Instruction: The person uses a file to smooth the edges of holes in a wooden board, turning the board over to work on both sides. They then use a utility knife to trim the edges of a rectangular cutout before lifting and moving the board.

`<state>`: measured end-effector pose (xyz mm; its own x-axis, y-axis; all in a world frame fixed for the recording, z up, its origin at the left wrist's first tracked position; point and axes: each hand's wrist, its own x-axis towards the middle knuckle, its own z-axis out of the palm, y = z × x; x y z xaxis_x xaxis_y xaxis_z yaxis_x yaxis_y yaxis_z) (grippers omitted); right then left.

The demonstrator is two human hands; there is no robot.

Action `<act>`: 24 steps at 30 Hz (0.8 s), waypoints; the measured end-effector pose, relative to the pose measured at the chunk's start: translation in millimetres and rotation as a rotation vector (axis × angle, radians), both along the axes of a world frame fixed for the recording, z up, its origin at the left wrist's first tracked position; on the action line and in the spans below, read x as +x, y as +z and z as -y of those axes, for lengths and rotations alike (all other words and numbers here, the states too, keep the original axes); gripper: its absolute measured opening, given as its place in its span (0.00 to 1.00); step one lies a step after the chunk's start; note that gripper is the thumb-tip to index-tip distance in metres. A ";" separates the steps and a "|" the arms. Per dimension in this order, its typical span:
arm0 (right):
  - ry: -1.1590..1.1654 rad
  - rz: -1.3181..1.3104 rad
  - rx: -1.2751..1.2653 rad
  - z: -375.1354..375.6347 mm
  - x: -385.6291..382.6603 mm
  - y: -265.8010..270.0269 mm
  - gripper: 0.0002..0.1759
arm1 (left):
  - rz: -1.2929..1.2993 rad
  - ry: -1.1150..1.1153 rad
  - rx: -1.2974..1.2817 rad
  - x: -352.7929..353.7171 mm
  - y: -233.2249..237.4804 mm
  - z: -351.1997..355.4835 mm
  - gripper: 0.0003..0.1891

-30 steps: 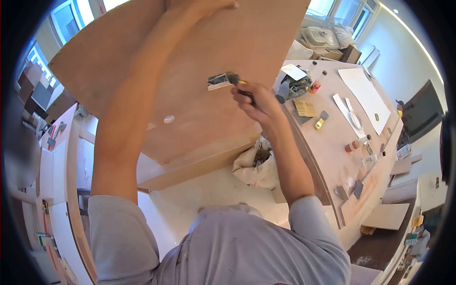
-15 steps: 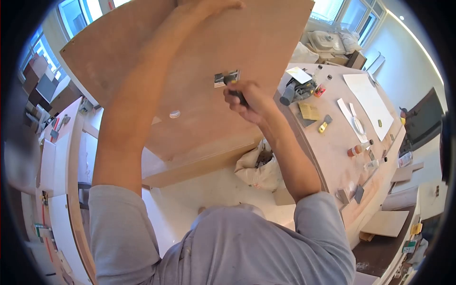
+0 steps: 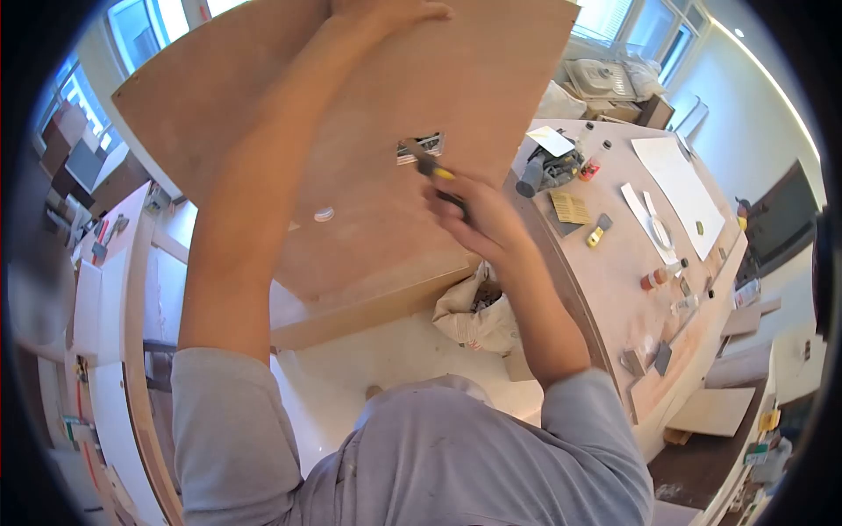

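Observation:
A large brown wooden panel [image 3: 351, 167] stands tilted in front of me. It has a small rectangular cutout [image 3: 421, 147] and, lower left, a pale round spot [image 3: 324, 214]. My left hand [image 3: 390, 12] rests at the panel's top with its fingers stretched out, partly cut off by the frame. My right hand [image 3: 478, 210] is closed around a hand tool with a black-and-yellow handle [image 3: 445, 173]. The tool's narrow metal end reaches into the cutout at its left part; its exact kind I cannot make out.
To the right, a workbench [image 3: 605, 289] carries bottles, a yellow-handled scraper [image 3: 599, 230], a power tool [image 3: 553, 162], sandpaper [image 3: 570, 209] and white sheets. A filled sack [image 3: 478, 316] sits on the floor below the panel. Another bench [image 3: 132, 254] with tools runs along the left.
My right hand has moved slightly down and right, and the tool now slants toward the cutout's left side. My left hand stays on the panel.

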<state>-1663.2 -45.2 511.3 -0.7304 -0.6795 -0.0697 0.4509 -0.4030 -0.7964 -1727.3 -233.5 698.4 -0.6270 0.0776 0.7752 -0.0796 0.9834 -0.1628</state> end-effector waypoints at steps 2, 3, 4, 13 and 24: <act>0.017 0.079 -0.037 -32.6 20.9 18.9 0.12 | 0.023 0.024 0.032 1.6 -1.5 -2.2 0.37; 0.052 0.098 -0.077 -42.2 20.9 20.9 0.13 | 0.033 0.022 0.036 0.5 0.0 -6.4 0.37; 0.074 0.116 -0.124 -49.5 23.4 19.2 0.13 | 0.025 0.037 0.030 -0.3 -0.7 -9.3 0.37; -0.017 0.068 -0.037 -28.7 28.2 7.1 0.11 | 0.047 0.082 0.025 6.1 3.5 -8.7 0.36; 0.002 0.020 -0.037 -26.1 28.0 -0.1 0.06 | 0.036 0.126 0.014 4.8 4.9 -11.8 0.36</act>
<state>-1635.2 -19.0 511.2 -0.7274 -0.6837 -0.0590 0.4676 -0.4309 -0.7718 -1722.5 -221.8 703.3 -0.6582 -0.0145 0.7527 -0.1971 0.9683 -0.1537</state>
